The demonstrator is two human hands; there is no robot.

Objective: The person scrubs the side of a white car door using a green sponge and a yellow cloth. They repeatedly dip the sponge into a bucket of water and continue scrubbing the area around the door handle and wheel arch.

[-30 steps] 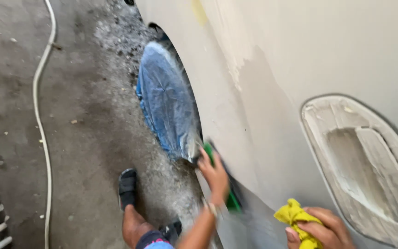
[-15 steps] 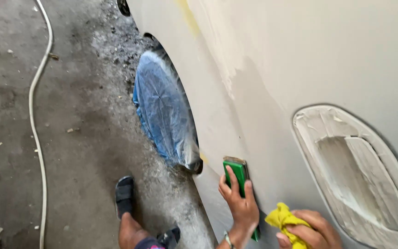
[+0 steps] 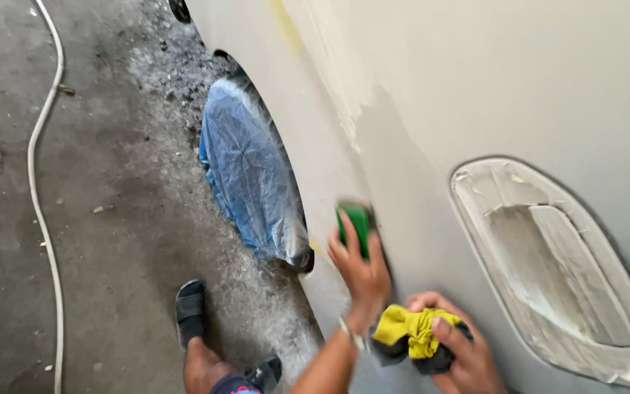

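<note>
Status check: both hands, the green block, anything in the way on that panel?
Left hand presses green sanding block flat to grey car panel. Right hand grips yellow cloth. Masked recess to the right, plastic-wrapped wheel to the left; neither blocking.

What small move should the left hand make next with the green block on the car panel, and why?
Probably slide the green sanding block on across the grey panel. The left hand presses it flat there, beside a paler patch, while the right hand holds a yellow cloth ready.
</note>
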